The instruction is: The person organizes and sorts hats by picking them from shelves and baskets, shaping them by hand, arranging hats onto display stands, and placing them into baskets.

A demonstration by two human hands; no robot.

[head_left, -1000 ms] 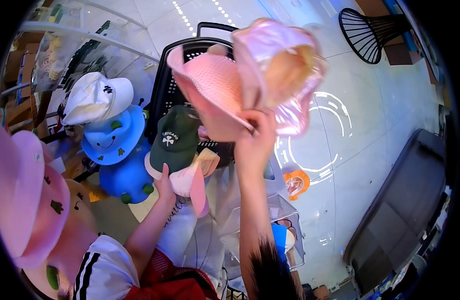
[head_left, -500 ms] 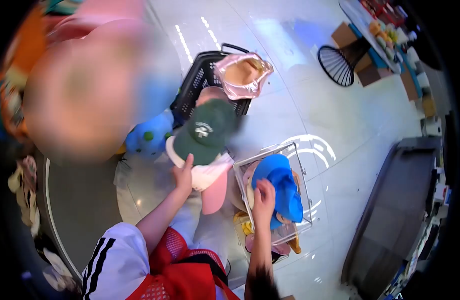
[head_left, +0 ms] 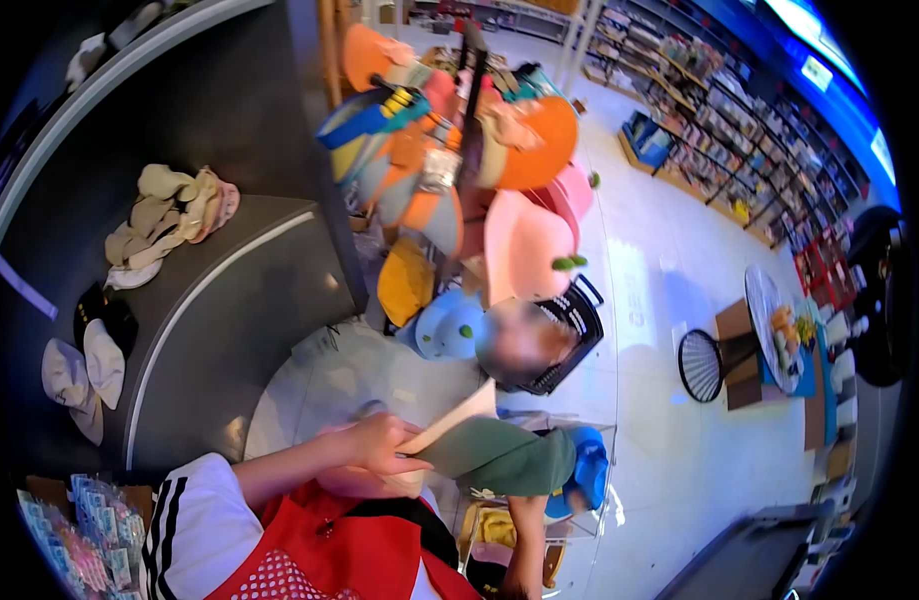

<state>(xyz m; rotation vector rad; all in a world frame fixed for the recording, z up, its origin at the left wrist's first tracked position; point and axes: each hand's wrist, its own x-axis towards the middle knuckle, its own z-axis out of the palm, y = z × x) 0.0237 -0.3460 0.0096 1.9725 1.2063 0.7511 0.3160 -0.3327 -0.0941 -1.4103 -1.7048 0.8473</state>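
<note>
My left hand (head_left: 384, 445) is closed on the brims of a small stack of caps: a dark green cap (head_left: 499, 455) with a cream brim (head_left: 459, 415) and a pale pink cap (head_left: 369, 482) under it. My right hand (head_left: 528, 512) is at the far side of the green cap, close against its crown. The cap hides most of its fingers, so its grip cannot be made out. Right beside it, a blue cap (head_left: 590, 470) lies in a wire basket (head_left: 609, 440).
Ahead stands a rack of hats with an orange hat (head_left: 544, 145), a pink hat (head_left: 524, 245) and a light blue hat (head_left: 447, 325). A black basket (head_left: 579, 320) is beside it. Beige caps (head_left: 164, 225) lie on the grey curved ledge (head_left: 269, 215) at left. A black stool (head_left: 701, 365) stands right.
The view has swung left and up. My right hand has gone from the pink hat, past the blue cap, to the green cap. The held caps have come nearer my body and turned sideways.
</note>
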